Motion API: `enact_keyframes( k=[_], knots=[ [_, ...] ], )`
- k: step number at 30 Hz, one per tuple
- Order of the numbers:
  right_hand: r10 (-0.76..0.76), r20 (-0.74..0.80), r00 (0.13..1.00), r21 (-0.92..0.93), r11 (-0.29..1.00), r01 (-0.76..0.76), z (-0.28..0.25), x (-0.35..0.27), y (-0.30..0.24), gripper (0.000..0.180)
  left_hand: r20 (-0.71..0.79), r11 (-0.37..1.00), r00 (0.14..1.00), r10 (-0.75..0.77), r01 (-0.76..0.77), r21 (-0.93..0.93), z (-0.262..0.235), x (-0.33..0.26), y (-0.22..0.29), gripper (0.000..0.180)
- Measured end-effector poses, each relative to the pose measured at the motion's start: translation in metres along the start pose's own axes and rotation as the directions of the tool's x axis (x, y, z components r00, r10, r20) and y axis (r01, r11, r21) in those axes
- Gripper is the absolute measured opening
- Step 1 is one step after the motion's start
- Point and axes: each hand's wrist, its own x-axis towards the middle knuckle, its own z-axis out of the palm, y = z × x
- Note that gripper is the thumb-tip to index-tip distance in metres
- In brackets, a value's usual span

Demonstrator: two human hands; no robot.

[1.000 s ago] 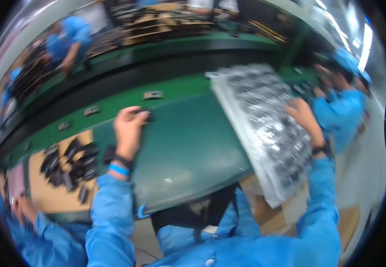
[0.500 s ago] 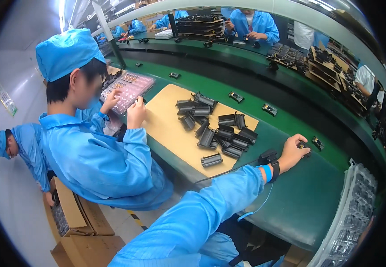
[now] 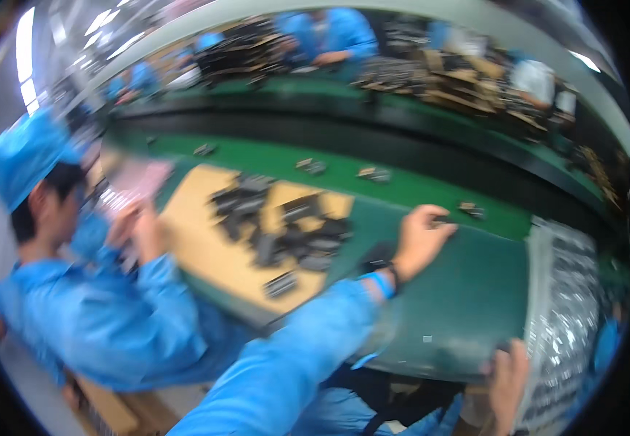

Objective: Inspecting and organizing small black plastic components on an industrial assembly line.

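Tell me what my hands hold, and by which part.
Your left hand pinches a dark part; where on it is too blurred to tell. At your right hand is a dark thing; whether it is held cannot be told.

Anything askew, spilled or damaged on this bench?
Nothing looks spilled. The black parts lie jumbled at mixed angles on the tan board, one apart; the clear tray seems to overhang the near edge of the bench. Blur hides any fine damage.

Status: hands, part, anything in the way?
Left hand pinching small dark part near green bench's far edge. Right hand by near edge, blurred, grip unclear. Clear plastic tray close beside right hand, possible obstacle.
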Motion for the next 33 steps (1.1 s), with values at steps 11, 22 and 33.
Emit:
enact_keyframes(
  k=[11, 22, 33],
  knots=[
    [-0.419, 0.321, 0.849, 0.305, 0.895, 0.326, 0.166, 0.174, -0.057, 0.023, -0.040, 0.985, 0.990, -0.136, 0.130, -0.116, -0.032, 0.000, 0.005, 0.028],
    [-0.332, 0.416, 0.847, 0.376, 0.910, 0.172, 0.162, 0.233, -0.025, 0.025, -0.060, 0.987, 0.987, -0.151, 0.147, -0.066, -0.025, 0.004, 0.015, 0.021],
    [-0.489, 0.431, 0.758, 0.261, 0.872, 0.414, 0.161, 0.242, -0.009, 0.025, 0.025, 0.959, 0.974, -0.223, 0.224, -0.172, -0.025, 0.003, 0.016, 0.039]
  ],
)
